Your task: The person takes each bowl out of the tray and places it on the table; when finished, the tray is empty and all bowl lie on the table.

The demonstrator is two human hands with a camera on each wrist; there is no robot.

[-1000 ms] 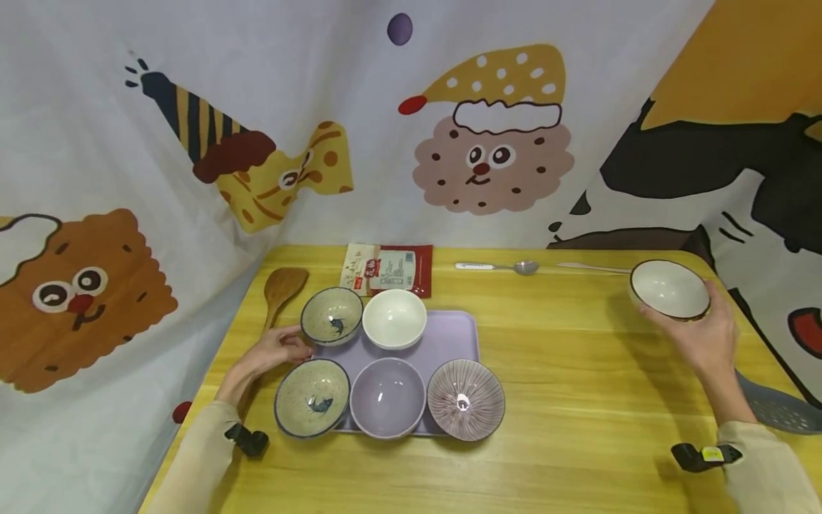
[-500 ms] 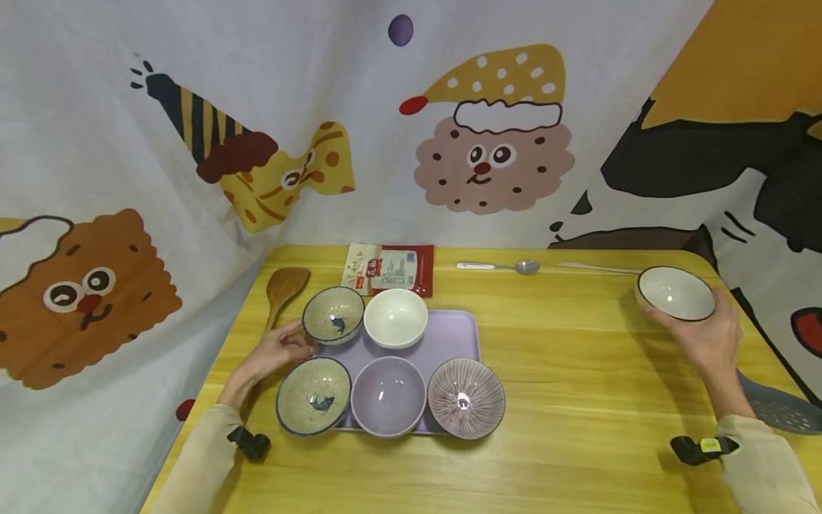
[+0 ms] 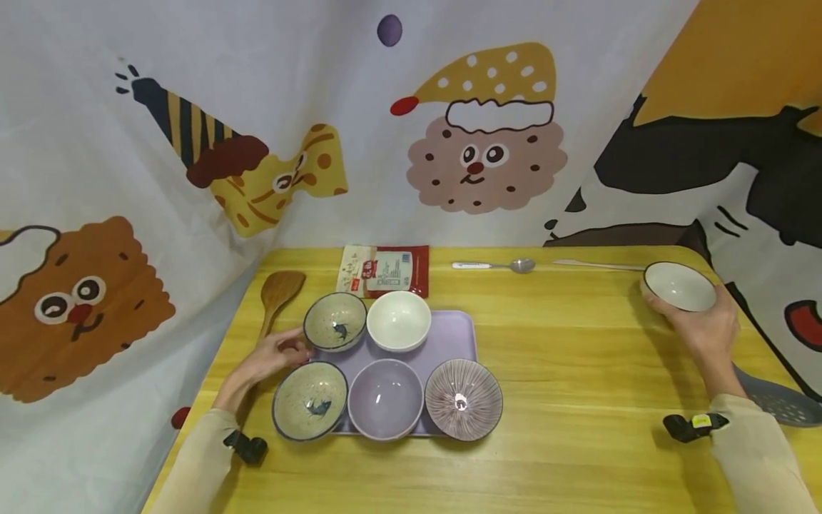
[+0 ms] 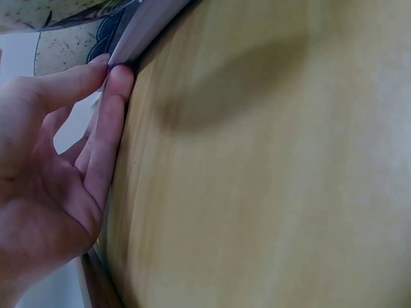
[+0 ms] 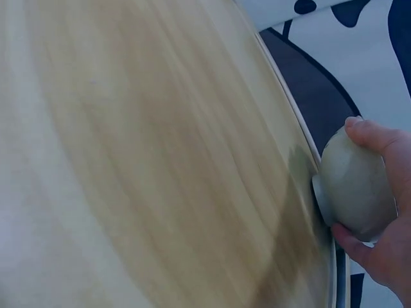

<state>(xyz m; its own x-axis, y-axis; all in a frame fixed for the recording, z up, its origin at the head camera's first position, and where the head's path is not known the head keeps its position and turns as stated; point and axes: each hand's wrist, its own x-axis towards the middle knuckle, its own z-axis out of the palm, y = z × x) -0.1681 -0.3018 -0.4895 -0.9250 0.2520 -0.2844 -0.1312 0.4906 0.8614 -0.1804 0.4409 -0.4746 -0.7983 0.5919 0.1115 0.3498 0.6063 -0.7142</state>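
At the far right of the table, my right hand (image 3: 711,325) grips a white bowl with a dark rim (image 3: 681,287) by its sides. In the right wrist view the bowl (image 5: 356,183) has its foot close to the wood; I cannot tell whether it touches. On the left, my left hand (image 4: 58,147) pinches the edge of the lilac tray (image 3: 457,328) between thumb and fingers. The tray bears two speckled fish bowls (image 3: 335,321), (image 3: 311,401) at its left side, a plain white bowl (image 3: 399,320), a lilac bowl (image 3: 386,400) and a striped bowl (image 3: 464,400).
A wooden spatula (image 3: 281,289) lies left of the tray. Behind it are a red and cream packet (image 3: 385,271) and a spoon (image 3: 494,265). A thin pale stick (image 3: 597,265) lies behind the held bowl, and a grey slotted turner (image 3: 780,401) lies beside my right forearm.
The right hand has carried the dark-rimmed bowl a little to the right and away from me, and the bowl has become more level. The left hand stays at the tray's edge.
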